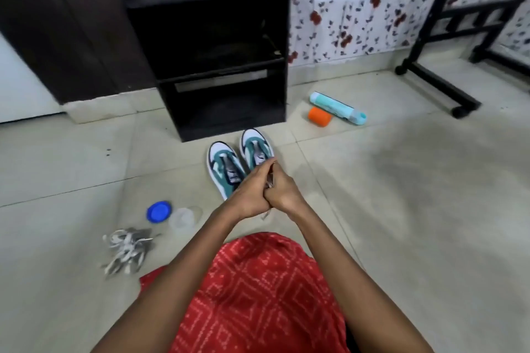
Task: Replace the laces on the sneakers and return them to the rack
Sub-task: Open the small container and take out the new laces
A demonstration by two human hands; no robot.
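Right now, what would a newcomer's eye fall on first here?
The left hand and right hand, pressed together at the centre, grip a thin lace. Just beyond stand teal-and-white sneakers before a black rack. A tangled pile of laces lies at lower left.

Tiled floor (401, 209), sneakers (222, 162), laces (126, 249) (tangled), rack (223, 66)
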